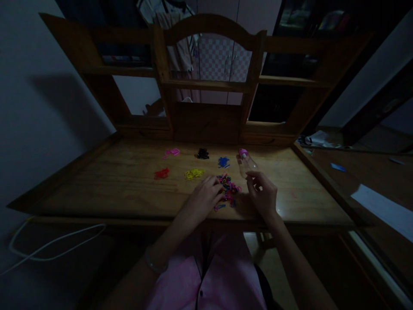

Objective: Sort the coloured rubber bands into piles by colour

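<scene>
From my end: both bare hands are over the pale wooden desk (122, 193), near side. The left hand (205, 194) has its fingers curled at the left edge of the mixed-colour heap of small loop-shaped pieces (229, 187); can't tell if they're clamped on one. The right hand (263, 193) sits right of the heap, thumb and index tips close by the near end of the clear bottle with a pink top (250, 164). I can't tell whether those tips meet, pinch a piece or touch the bottle. Bottle's pink end points far. Single-colour piles left of it: blue (223, 162) just beyond the heap, black (202, 153) and pink (175, 152) in the far row, yellow (194, 173) and red (162, 173) nearer, red leftmost.
</scene>
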`<state>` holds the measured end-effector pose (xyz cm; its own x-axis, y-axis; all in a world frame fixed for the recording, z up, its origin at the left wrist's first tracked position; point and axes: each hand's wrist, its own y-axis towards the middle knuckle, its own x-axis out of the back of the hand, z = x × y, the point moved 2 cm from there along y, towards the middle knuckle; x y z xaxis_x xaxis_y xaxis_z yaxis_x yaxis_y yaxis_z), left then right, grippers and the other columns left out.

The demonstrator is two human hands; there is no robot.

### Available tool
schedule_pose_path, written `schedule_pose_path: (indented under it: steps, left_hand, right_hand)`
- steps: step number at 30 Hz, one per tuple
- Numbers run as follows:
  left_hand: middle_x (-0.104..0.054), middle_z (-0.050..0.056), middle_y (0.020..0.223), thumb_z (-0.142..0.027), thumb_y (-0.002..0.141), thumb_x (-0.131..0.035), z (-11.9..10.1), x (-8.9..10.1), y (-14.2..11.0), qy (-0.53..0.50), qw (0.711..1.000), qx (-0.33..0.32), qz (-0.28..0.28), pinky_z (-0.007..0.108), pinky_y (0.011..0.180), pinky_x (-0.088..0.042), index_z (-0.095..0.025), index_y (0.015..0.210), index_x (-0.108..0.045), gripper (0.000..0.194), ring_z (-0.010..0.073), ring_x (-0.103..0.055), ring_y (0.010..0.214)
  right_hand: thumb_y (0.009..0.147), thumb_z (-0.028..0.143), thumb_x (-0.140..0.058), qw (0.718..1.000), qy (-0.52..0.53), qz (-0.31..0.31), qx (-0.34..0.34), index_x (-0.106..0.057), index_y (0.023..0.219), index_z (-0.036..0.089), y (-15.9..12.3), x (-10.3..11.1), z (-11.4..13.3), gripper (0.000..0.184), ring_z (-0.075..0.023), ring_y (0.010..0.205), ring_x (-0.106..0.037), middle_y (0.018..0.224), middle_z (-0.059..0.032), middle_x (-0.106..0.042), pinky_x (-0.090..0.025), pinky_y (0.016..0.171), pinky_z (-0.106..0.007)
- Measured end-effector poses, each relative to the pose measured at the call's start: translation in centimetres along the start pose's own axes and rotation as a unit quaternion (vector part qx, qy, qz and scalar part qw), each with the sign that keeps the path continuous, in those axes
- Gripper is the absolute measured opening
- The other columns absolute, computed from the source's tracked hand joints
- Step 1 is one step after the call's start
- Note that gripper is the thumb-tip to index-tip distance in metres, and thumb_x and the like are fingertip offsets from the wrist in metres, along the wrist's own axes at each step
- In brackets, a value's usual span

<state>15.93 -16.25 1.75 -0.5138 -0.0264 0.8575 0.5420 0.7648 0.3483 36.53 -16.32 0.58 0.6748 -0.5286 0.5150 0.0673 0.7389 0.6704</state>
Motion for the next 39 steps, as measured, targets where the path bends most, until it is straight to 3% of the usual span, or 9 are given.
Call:
schedule_pose_path:
  steps: [6, 16, 26, 32, 36, 39]
  left_hand:
    - [-0.058, 0.005, 0.096, -0.023, 0.088, -0.06, 0.6, -0.7, 0.6, -0.005, 1.0, 0.02, -0.001, 0.033, 0.085, -0.046, -0.018, 0.085, -0.065, 0.007, 0.0195, -0.055, 0.094]
    - [-0.063, 0.005, 0.093, -0.027, 0.086, -0.061, 1.5, 0.1, 0.9, -0.118, 0.99, 0.053, -0.053, 0.032, 0.083, -0.047, -0.019, 0.082, -0.067, 0.01, 0.0195, -0.059, 0.092]
    - [-0.073, 0.005, 0.088, -0.041, 0.087, -0.057, 3.1, 0.8, 0.8, -0.299, 0.937, 0.159, -0.083, 0.029, 0.075, -0.052, -0.017, 0.093, -0.065, 0.026, 0.0184, -0.068, 0.082]
    - [-0.072, 0.006, 0.092, -0.036, 0.083, -0.064, 8.2, 2.6, 0.3, -0.135, 0.958, 0.182, -0.176, 0.032, 0.08, -0.05, -0.019, 0.09, -0.072, 0.021, 0.0198, -0.066, 0.084]
    - [-0.07, 0.007, 0.096, -0.03, 0.087, -0.057, 11.1, 2.9, -0.4, -0.038, 0.971, 0.169, -0.165, 0.033, 0.083, -0.049, -0.019, 0.095, -0.073, 0.021, 0.0207, -0.064, 0.089]
    - [-0.069, 0.008, 0.096, -0.027, 0.09, -0.052, 11.5, 2.6, -0.5, 0.02, 0.976, 0.165, -0.144, 0.035, 0.086, -0.048, -0.018, 0.099, -0.072, 0.024, 0.0215, -0.062, 0.091]
  right_hand:
    - [0.088, 0.016, -0.05, 0.999, 0.016, 0.018, 0.028, -0.061, 0.096, 0.022, 0.0, -0.2, 0.3, 0.014, -0.012, 0.063, -0.057, 0.084, -0.0009, -0.065, -0.044, 0.062, -0.025]
    - [0.089, 0.017, -0.048, 1.0, 0.005, 0.014, 0.024, -0.061, 0.096, 0.022, 0.0, -0.1, 0.6, 0.016, -0.0132, 0.062, -0.057, 0.082, -0.0023, -0.065, -0.044, 0.062, -0.026]
    - [0.089, 0.017, -0.049, 1.0, 0.002, 0.012, 0.022, -0.061, 0.095, 0.022, -0.1, -0.1, 0.5, 0.014, -0.0125, 0.061, -0.056, 0.08, -0.001, -0.064, -0.043, 0.061, -0.025]
    - [0.088, 0.017, -0.049, 1.0, 0.005, 0.012, 0.022, -0.06, 0.096, 0.022, -0.1, -0.1, 0.5, 0.014, -0.0129, 0.061, -0.056, 0.081, -0.0019, -0.064, -0.043, 0.059, -0.026]
    - [0.089, 0.017, -0.049, 1.0, 0.009, 0.017, 0.023, -0.06, 0.095, 0.022, -0.1, 0.0, 0.6, 0.014, -0.0129, 0.062, -0.057, 0.082, -0.0021, -0.065, -0.044, 0.061, -0.025]
    - [0.088, 0.017, -0.049, 1.0, 0.006, 0.014, 0.026, -0.06, 0.094, 0.022, -0.1, 0.0, 0.6, 0.014, -0.0132, 0.062, -0.057, 0.08, -0.0017, -0.064, -0.044, 0.062, -0.026]
